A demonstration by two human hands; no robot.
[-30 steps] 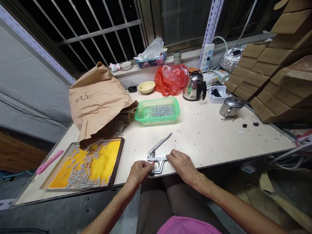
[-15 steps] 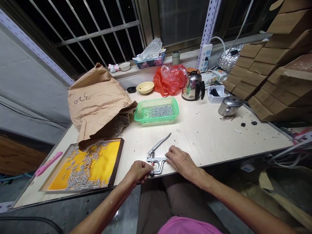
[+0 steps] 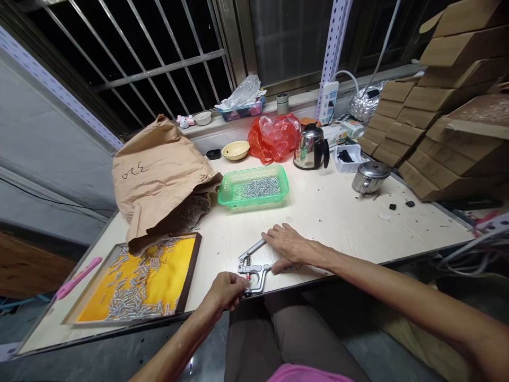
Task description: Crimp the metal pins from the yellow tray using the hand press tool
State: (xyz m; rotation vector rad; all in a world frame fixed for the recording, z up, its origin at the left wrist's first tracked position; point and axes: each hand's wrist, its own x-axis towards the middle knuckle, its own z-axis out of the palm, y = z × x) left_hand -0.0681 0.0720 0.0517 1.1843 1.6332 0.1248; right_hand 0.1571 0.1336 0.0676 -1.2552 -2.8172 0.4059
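Note:
Hand-press snap pliers (image 3: 259, 272), grey metal with a spring and a red part at the jaw, lie on the table near its front edge. My right hand (image 3: 289, 246) spans the grips: its fingers lie over the upper lever, and the thumb is by the lower grip. At the jaw end, my left hand (image 3: 229, 289) has thumb and forefinger pinched together; whatever small thing is between them cannot be made out. Left of it, a shallow tray (image 3: 191, 273) with a yellow bottom holds many small silvery metal pieces. Similar pieces fill part of a green plastic basket (image 3: 233, 200).
A brown paper sack (image 3: 155, 175) leans open over the tray. Behind stand a yellow bowl (image 3: 235, 150), a red plastic bag (image 3: 274, 139), an electric kettle (image 3: 308, 149) and a lidded metal pot (image 3: 369, 178). Stacked cardboard boxes (image 3: 445, 122) rise at right. A pink-handled tool (image 3: 78, 278) lies far left.
My right hand has moved up from the lower grip onto the upper lever, which now sits lower, nearer the lower grip. My left hand stays at the jaw. The view has shifted slightly.

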